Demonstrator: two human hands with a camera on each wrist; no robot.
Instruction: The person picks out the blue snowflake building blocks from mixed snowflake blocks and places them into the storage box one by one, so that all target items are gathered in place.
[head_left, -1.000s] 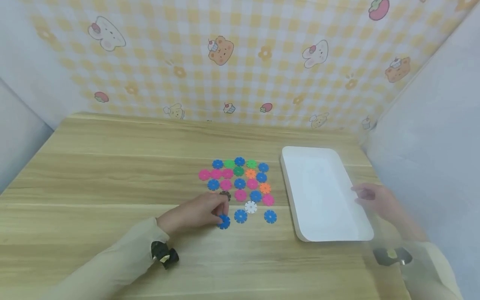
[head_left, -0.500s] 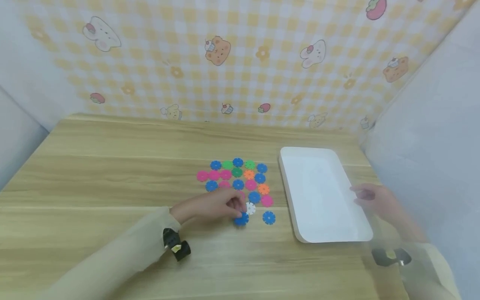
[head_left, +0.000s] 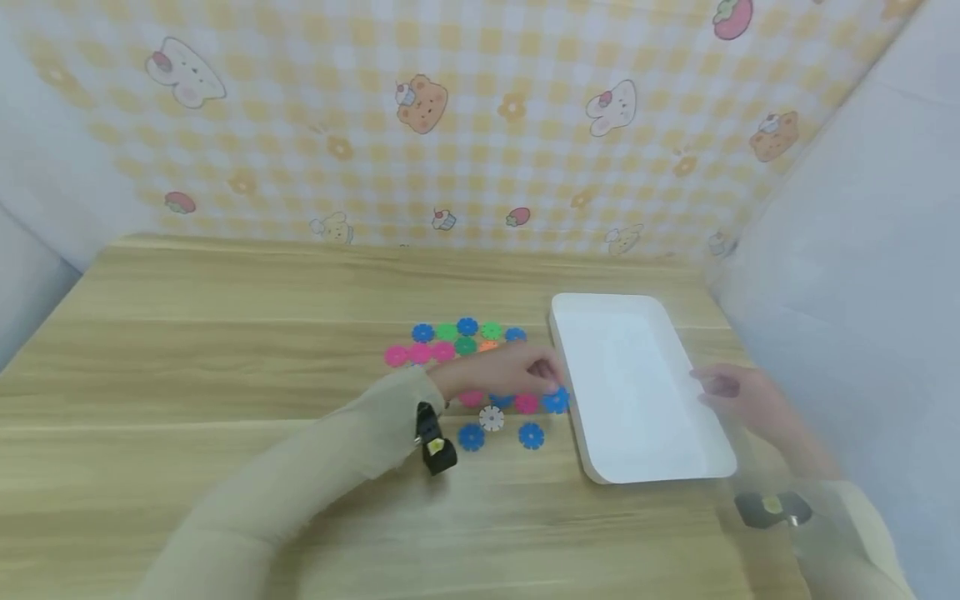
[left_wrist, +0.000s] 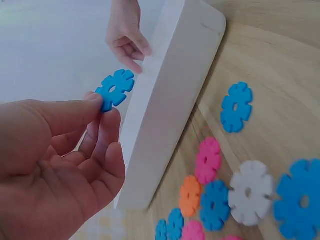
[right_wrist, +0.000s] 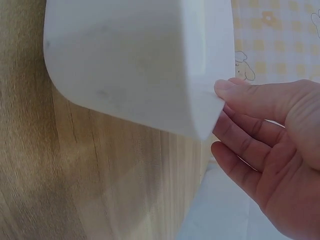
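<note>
In the head view my left hand pinches a blue notched plastic disc, a snowflake-shaped building piece, between thumb and fingertips. That disc is held up at the left wall of a shallow white tray, which the left wrist view shows close behind it. On the tray's far side, my right hand grips the right rim; the right wrist view shows its thumb on top and the fingers below. Under and around the left forearm lie more discs, partly hidden, among them a white disc and a pink disc.
Two loose blue discs, one left and one right, lie nearest the front of the wooden table. A yellow checked cloth hangs behind the table, and a white wall rises close on the right.
My left hand has carried the blue disc rightward from the front left of the group, over the other discs, to the tray's left wall. The right hand keeps its grip on the rim.
</note>
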